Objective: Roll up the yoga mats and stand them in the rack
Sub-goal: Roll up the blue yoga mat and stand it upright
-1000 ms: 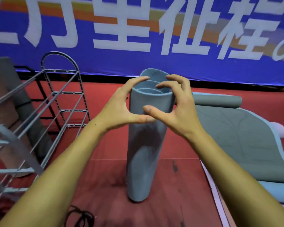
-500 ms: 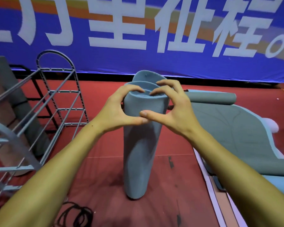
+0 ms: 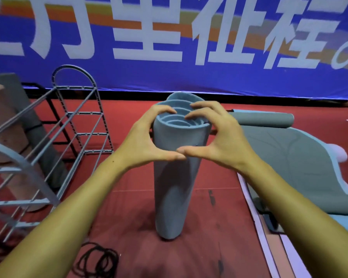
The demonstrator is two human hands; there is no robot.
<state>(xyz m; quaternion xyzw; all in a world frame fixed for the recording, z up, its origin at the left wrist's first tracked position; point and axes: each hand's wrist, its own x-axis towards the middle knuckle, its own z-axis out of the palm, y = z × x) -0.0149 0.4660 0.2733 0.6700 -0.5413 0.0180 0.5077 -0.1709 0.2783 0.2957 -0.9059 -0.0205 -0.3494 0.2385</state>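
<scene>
Both hands ring the top of a rolled blue-grey mat (image 3: 174, 177) that stands on end on the red floor (image 3: 129, 187). The left hand (image 3: 149, 141) curls round the roll's left side, its grip grasping the mat: fingers arched over the upper rim with the tips resting on the spiral of layers, thumb stretched across the front of the roll. The right hand (image 3: 219, 141) mirrors it on the right side, also grasping the mat, fingers bent over the rim from behind and thumb reaching leftward along the front. The two thumb tips meet at the middle of the roll's front face, so hands and thumbs together form a closed loop around the mat's top. Both forearms reach in from the lower corners, bare, angled upward and inward, with the wrists roughly level.

The mat leans slightly, its upper end wider and looser than its base, and an outer flap rises behind the fingers. It stands apart from the rack (image 3: 54, 153), a grey metal frame with arched ends and rows of thin bars, to the left. Behind the rack a dark grey roll (image 3: 28, 121) leans. To the right lies a second mat (image 3: 299, 167), partly rolled at its far end and otherwise spread flat. A coil of black cord (image 3: 98, 259) lies on the floor near the left forearm. A blue banner (image 3: 169, 37) with large white characters hangs across the back.
</scene>
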